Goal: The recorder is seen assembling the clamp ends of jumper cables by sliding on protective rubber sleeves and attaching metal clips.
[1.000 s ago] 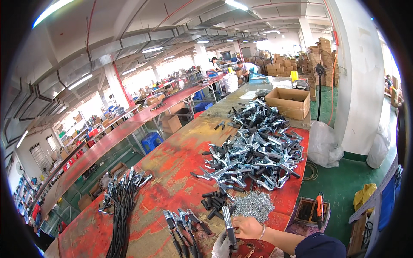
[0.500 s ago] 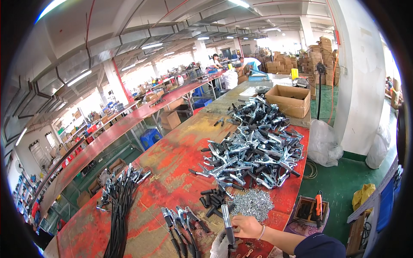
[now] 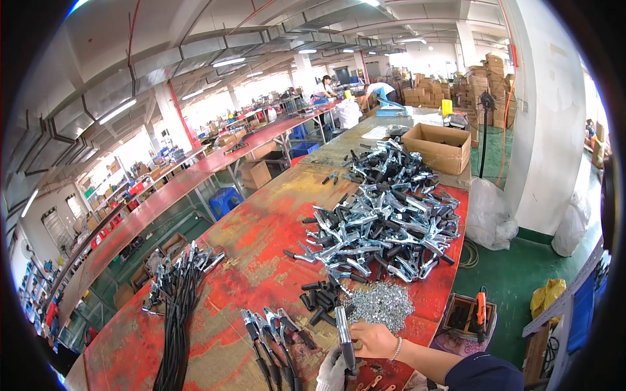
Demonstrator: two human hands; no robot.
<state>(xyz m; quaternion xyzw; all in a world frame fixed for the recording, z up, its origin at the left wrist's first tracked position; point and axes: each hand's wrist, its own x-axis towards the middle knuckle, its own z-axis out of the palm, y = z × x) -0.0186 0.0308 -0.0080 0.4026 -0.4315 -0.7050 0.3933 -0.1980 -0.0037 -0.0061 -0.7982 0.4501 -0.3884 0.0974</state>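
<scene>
My left hand (image 3: 332, 371), in a white glove, is closed around the lower part of a silver metal spring clamp (image 3: 343, 328) with a dark lower end, held upright. My bare right hand (image 3: 373, 340) is curled against the clamp's right side; its fingertips are partly hidden, and what they pinch cannot be made out. Just beyond the hands lie a heap of small shiny metal parts (image 3: 385, 305) and several black sleeves (image 3: 317, 300). To the left, several clamps fixed to black cables (image 3: 274, 348) rest on the red, worn table (image 3: 238, 274).
A large pile of clamps (image 3: 391, 225) covers the table's right side, with an open cardboard box (image 3: 435, 148) behind it. A bundle of black cables (image 3: 175, 332) lies at left. Beside the right edge stands a crate holding an orange-handled tool (image 3: 481, 309). Two people work far back.
The view has shifted slightly. Both hands and the clamp stay almost where they were, with the same hold.
</scene>
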